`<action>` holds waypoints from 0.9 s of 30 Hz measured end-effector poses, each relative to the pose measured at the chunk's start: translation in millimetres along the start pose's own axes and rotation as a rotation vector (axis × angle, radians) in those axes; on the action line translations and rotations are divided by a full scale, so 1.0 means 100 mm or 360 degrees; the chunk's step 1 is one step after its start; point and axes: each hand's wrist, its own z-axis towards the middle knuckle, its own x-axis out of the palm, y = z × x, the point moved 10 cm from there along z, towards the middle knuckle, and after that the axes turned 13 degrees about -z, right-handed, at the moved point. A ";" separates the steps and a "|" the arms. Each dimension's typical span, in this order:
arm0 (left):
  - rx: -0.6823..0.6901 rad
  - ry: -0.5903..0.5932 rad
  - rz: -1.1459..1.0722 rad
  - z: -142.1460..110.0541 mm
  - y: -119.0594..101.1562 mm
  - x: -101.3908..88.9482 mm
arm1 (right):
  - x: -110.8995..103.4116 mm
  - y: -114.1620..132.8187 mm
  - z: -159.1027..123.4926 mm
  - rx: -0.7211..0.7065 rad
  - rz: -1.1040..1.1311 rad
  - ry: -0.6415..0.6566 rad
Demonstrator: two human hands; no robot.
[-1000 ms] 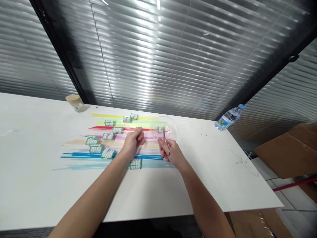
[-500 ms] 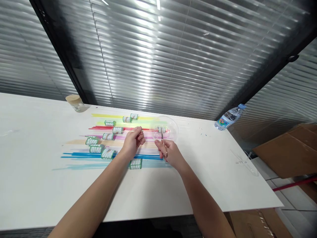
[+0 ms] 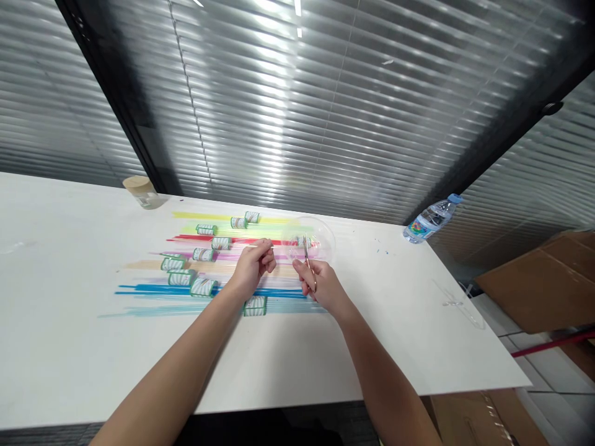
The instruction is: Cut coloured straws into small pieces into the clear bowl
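My left hand (image 3: 255, 265) is closed in a pinch over the strips, with the short pale end of a thin strip (image 3: 273, 247) just showing at the fingertips. Scissors (image 3: 307, 257) with copper-coloured handles are in my right hand (image 3: 323, 284), blades pointing away from me and close together. Both hands are near a clear round plastic dish (image 3: 329, 238), and the blades are over it. Long bundles of coloured strips, among them red (image 3: 193, 238), blue (image 3: 153, 289) and yellow (image 3: 204, 215), lie sideways under and around my hands. Several have striped paper bands (image 3: 203, 287) round them.
A glass jar with a wooden lid (image 3: 139, 189) stands at the back left of the white table (image 3: 69, 347). A water bottle (image 3: 430, 220) is at the right rear, near small scraps (image 3: 383, 251). Cardboard boxes (image 3: 539, 279) lie beyond the right edge; window blinds are behind.
My left hand has shifted slightly right. The thin strip that stretched from it towards the scissors now shows only a short end. My right hand and the scissors have moved a little right.
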 end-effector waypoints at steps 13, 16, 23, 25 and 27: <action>0.0009 -0.0019 0.0029 0.01 0.01 -0.02 | -0.01 -0.03 0.01 0.0041 -0.0054 -0.0028; 0.0029 -0.0045 0.0029 0.02 0.00 -0.05 | -0.03 -0.05 0.02 0.0052 -0.0077 -0.0054; 0.0005 -0.0046 0.0057 0.02 0.01 -0.06 | -0.02 -0.07 0.03 0.0031 0.0088 -0.0026; 0.0007 -0.0029 0.0040 0.02 0.01 -0.06 | 0.00 -0.04 0.02 0.0022 0.0104 0.0015; 0.0005 -0.0020 0.0028 0.03 0.02 -0.05 | 0.02 -0.03 0.01 0.0020 0.0120 0.0050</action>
